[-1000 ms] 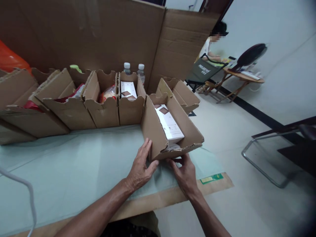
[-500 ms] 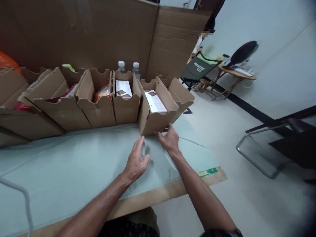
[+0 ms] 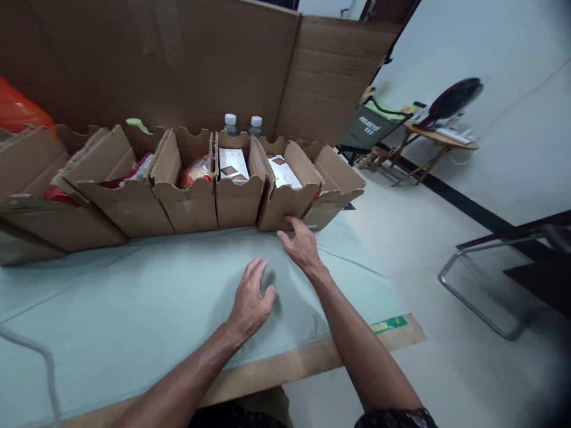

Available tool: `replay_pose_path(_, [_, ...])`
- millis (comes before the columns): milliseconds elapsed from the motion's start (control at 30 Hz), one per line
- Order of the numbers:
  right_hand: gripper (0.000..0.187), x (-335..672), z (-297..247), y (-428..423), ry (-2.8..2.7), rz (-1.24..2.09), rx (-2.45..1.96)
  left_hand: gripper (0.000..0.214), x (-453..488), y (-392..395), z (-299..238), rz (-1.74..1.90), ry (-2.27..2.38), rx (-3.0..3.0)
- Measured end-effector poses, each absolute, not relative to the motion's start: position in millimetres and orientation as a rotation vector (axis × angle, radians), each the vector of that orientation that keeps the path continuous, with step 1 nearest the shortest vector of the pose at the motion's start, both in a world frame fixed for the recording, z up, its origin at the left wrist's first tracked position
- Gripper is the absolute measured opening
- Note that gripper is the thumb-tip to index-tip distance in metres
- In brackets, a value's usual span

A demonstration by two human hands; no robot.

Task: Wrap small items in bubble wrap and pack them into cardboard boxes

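My right hand (image 3: 301, 242) has its fingertips against the lower front of a cardboard bin (image 3: 279, 209), with thumb and fingers apart. A white box with brown diamond shapes (image 3: 284, 172) stands inside that bin. Over the pale green cloth (image 3: 178, 285), nearer to me, my left hand (image 3: 253, 297) is open with nothing in it. To the left, a neighbouring cardboard bin (image 3: 238, 205) contains a similar white box (image 3: 232, 164). On the right side, another cardboard bin (image 3: 334, 199) leans outward; its contents are mostly hidden.
More bins line up leftward, one with a red-and-clear packet (image 3: 197, 171). Two bottles (image 3: 255, 126) stand behind the row, before a tall cardboard panel (image 3: 232, 65). A grey cable (image 3: 42, 351) curves at the lower left. Beyond the table are a folding chair (image 3: 368, 125) and a small wooden table (image 3: 441, 134).
The bin at my right hand has moved back and now sits in line with its neighbours. My left hand has drawn back from it, and the view has shifted slightly.
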State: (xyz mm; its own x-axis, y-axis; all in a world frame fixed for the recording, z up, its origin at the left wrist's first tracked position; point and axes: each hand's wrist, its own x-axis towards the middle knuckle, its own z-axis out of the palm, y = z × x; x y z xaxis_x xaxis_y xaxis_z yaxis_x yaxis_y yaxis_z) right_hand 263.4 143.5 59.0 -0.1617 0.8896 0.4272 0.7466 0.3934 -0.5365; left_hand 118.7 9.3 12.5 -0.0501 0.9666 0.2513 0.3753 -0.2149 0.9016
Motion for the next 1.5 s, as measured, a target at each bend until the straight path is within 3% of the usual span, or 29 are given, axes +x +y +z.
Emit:
replay_pose_path(233, [0.04, 245.8, 95.4, 129.6, -1.978, 0.251, -1.221, 0.054, 122.9, 8.3, 9.4, 1.281, 1.432, 1.574])
replay_pose_path(367, [0.06, 188.8, 148.8, 145.3, -2.132, 0.286, -1.241, 0.05, 124.2, 9.7, 6.4, 1.346, 1.388, 1.496])
replay_pose_path(567, [0.027, 144.2, 182.6, 154.1, -2.308, 0.092, -1.537, 0.035, 103.6, 4.9, 35.4, 1.599, 1.479, 1.357])
replay_pose_path(767, [0.019, 211.3, 179.0, 32.9, -2.269, 0.163, -1.316, 0.044, 55.5, -53.2, 64.1, 1.82, 1.561, 1.308])
replay_pose_path(933, [0.019, 318.9, 164.1, -71.9, -2.139, 0.279, -1.186, 0.066, 23.6, -74.1, 70.3, 1.87, 1.545, 1.345])
replay_pose_path(1067, [0.067, 374.3, 128.6, -115.0, -1.693, 0.408, -1.399, 0.079, 29.2, -64.8, 65.4, 1.719, 1.366, 1.283])
replay_pose_path(1133, [0.073, 374.5, 110.7, -122.9, -1.706, 0.528, -1.445, 0.079, 38.1, -58.9, 62.2, 1.609, 1.26, 1.215])
replay_pose_path(1267, [0.057, 331.3, 91.8, -115.8, -1.799, 0.499, -1.521, 0.066, 43.5, -56.6, 58.1, 1.468, 1.207, 1.139])
replay_pose_path(1400, [0.04, 274.7, 89.6, -83.6, -1.817, 0.46, -1.423, 0.052, 10.3, -65.8, 57.3, 1.6, 1.388, 1.071])
replay_pose_path(1500, [0.044, 234.7, 88.4, -45.8, -1.888, 0.562, -1.245, 0.048, -31.8, -67.6, 62.3, 1.702, 1.541, 1.03])
